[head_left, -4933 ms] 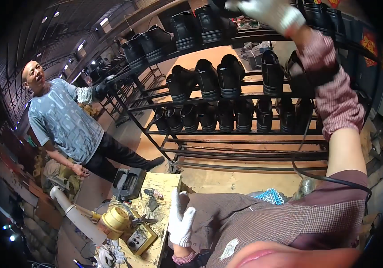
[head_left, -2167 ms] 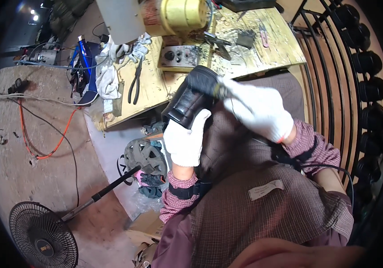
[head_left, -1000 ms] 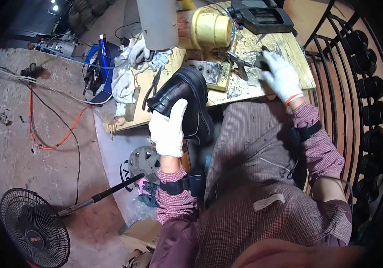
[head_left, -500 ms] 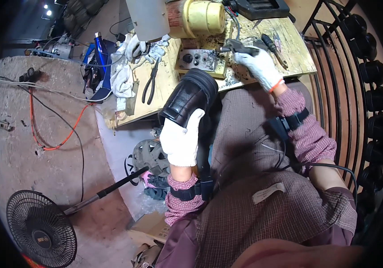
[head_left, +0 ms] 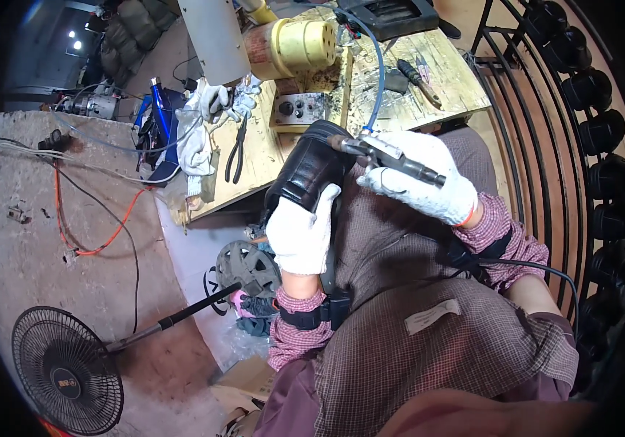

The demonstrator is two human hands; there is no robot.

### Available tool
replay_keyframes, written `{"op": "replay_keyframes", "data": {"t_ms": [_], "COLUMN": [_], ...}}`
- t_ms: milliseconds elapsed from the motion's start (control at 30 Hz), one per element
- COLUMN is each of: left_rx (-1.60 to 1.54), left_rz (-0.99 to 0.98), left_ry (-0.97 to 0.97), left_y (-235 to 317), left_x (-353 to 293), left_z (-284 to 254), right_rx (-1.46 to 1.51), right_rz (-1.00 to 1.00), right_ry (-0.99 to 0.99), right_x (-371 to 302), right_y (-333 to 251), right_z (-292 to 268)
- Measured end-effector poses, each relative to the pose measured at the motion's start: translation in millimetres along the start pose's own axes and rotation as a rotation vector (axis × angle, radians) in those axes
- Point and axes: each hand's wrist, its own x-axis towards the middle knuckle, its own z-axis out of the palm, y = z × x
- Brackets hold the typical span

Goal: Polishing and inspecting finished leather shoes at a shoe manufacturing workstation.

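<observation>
A black leather boot (head_left: 301,171) is tilted over my lap at the near edge of the bench. My left hand (head_left: 299,237), in a white knit glove, is closed round its lower end, with the thumb lying along the leather. In my gloved right hand (head_left: 425,178) is a metal air tool (head_left: 400,159) with a blue hose running up from it. The tool's brownish tip is at the upper right side of the boot; whether it touches cannot be made out. Part of the boot is hidden behind my left hand.
On the wooden bench (head_left: 254,164) are a control box (head_left: 301,109), black-handled pliers (head_left: 236,149), white gloves (head_left: 196,149) and a knife-like tool (head_left: 420,84). A yellow cylindrical machine part (head_left: 301,47) overhangs it. A rack with black boots (head_left: 611,178) stands right, a fan (head_left: 67,371) lower left.
My right hand has brought the air tool from over the bench down to the boot, its tip now pointing left. The boot has shifted slightly, still held by my left hand.
</observation>
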Motion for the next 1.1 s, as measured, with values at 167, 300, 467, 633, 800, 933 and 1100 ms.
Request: {"op": "replay_keyframes", "data": {"t_ms": [167, 300, 467, 633, 800, 933, 1100], "left_rx": [0.002, -0.015, -0.416, -0.524, -0.818, -0.895, -0.870], "left_rz": [0.048, -0.033, -0.335, -0.436, -0.542, -0.578, -0.645], "left_ry": [0.006, 0.038, 0.122, 0.097, 0.079, 0.044, 0.143], "left_y": [7, 7, 23, 44, 36, 13, -13], "left_x": [0, -1, 9, 15, 18, 16, 5], "left_z": [-1, -3, -14, -29, -23, -16, -2], "right_rx": [-0.065, -0.123, -0.177, -0.149, -0.166, -0.223, -0.220], "right_rz": [-0.104, -0.133, -0.275, -0.297, -0.164, -0.204, -0.177], "right_ry": [0.118, 0.114, 0.271, 0.216, 0.126, 0.142, 0.006], "right_x": [4, 6, 12, 16, 10, 2, -10], "right_y": [-5, -16, -28, -37, -45, -30, -7], "right_z": [4, -2, -2, -8, -7, 11, 33]}}
